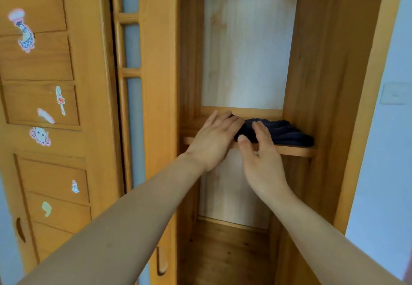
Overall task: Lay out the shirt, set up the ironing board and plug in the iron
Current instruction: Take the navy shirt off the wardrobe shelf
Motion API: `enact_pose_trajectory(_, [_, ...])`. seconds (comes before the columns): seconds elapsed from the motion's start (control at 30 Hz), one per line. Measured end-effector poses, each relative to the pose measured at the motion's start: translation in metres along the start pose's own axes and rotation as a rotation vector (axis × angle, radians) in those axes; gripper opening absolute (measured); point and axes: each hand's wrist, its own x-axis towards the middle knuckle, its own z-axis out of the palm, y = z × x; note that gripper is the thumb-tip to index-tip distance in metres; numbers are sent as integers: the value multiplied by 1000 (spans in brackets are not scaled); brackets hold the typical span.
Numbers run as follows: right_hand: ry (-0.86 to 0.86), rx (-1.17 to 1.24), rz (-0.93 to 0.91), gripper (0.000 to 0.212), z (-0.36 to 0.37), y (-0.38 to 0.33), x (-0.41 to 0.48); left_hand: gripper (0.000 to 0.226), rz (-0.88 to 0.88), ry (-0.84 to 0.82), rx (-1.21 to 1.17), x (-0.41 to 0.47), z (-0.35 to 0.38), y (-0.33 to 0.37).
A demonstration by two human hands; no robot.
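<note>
A dark navy shirt (287, 132) lies folded on a wooden shelf (294, 150) inside an open wardrobe. My left hand (214, 138) reaches onto the shelf with straight fingers, its fingertips touching the shirt's left end. My right hand (259, 151) is at the shelf's front edge with fingers extended up over the shirt's front and the thumb apart; whether it touches the cloth is unclear. Neither hand grips the shirt. No ironing board or iron is in view.
The wardrobe's pale back panel (247, 39) rises above the shelf, and a lower compartment floor (225, 253) lies below. An open door with frosted panes (131, 46) stands left, beside a stickered wooden door (44, 97). A wall switch (393, 94) is at right.
</note>
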Motion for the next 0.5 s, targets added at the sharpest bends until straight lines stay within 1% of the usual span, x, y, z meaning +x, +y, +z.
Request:
enact_pose_trajectory(0.13, [44, -50, -13, 53, -14, 9, 12, 50, -25, 36, -104, 21, 12, -4])
enact_pose_trajectory(0.23, [64, -161, -34, 51, -20, 18, 22, 34, -29, -52, -140, 34, 17, -5])
enact_pose_trajectory(0.3, [64, -207, -48, 50, -21, 23, 25, 32, -32, -78, -191, 35, 20, -4])
enact_pose_trajectory(0.37, [90, -219, -86, 46, -22, 25, 26, 34, -2, -19, -268, 27, 21, -3])
enact_pose_trajectory(0.47, [222, -271, -203, 34, -23, 21, 28, 16, 17, 164, -321, 1, 15, -2])
enact_pose_trajectory(0.5, [276, -282, -237, 32, -24, 18, 30, 14, 15, 210, -324, -6, 10, -3])
